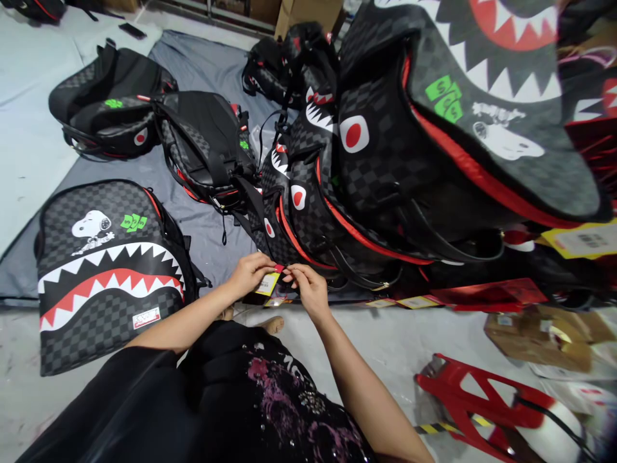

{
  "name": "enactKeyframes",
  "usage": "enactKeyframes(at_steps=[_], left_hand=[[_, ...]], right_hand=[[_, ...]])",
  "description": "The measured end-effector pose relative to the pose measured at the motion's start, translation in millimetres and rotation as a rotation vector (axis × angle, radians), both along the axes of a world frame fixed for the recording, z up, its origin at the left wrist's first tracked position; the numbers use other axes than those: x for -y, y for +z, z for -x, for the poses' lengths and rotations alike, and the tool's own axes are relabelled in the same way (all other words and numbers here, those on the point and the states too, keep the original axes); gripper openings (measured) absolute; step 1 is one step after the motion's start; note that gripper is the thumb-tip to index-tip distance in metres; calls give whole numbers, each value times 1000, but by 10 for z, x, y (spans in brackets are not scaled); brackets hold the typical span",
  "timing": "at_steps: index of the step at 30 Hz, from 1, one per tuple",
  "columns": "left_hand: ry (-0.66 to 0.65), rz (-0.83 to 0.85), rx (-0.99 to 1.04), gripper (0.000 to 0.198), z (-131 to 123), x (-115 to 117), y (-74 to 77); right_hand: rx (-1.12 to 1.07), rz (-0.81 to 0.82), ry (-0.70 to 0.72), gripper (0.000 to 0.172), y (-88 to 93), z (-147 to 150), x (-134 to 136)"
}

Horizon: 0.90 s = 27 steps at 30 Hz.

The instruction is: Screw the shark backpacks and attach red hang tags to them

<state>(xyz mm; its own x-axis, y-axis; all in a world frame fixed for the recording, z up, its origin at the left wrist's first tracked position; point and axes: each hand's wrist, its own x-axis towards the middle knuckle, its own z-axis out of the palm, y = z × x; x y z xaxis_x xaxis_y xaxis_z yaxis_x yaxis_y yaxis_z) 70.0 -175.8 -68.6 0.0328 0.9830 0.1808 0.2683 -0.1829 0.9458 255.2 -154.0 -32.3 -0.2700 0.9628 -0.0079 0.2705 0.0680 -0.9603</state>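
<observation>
My left hand [251, 272] pinches a yellow and white hang tag [268, 283] with a barcode and a red top edge. Beside it, my right hand [309, 288] is closed in a pinch at the tag's top end; whatever thin piece lies between those fingertips is too small to make out. Both hands are at the lower front of a black checkered backpack [274, 222] with a red-trimmed edge and a red and white eye. Larger backpacks of the same kind, one with a shark mouth [354, 132], lean in a row to the right.
A flat-lying shark-mouth backpack [110, 270] is at the left. More black backpacks [205, 145] lie on the grey sheet [193, 64]. A red metal frame [475, 392] and a cardboard box [540, 337] stand at the lower right. A phone [132, 30] lies far left.
</observation>
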Motion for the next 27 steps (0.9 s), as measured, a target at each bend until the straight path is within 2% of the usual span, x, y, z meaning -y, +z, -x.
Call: enactKeyframes(at_steps=[3,5,7,11,13,16,19,27], left_hand=[[-38,-172,-321,20,8,21,92],[-63,-189,-363,21,-5,17,121],[-113,-131,-211,22,-48,-11,104],[-110,175,319,22,-179,-126,-8],[-111,254,396,21,-213,-171,-41],[-173,173,226,15,-195,-176,-23],[-190,66,38,16,-150,-143,19],[-243,12,-247,23,-156,-138,17]], right_hand=[[-14,141,65,29,16,-7,-55],[-13,196,81,31,15,-34,-77],[-5,227,76,32,7,-66,-90],[-18,247,12,30,-4,-97,-103],[-6,231,7,27,4,-91,-104],[104,146,22,23,27,-80,-92],[241,-6,48,20,36,-75,-69],[464,-246,187,21,26,-94,-82]])
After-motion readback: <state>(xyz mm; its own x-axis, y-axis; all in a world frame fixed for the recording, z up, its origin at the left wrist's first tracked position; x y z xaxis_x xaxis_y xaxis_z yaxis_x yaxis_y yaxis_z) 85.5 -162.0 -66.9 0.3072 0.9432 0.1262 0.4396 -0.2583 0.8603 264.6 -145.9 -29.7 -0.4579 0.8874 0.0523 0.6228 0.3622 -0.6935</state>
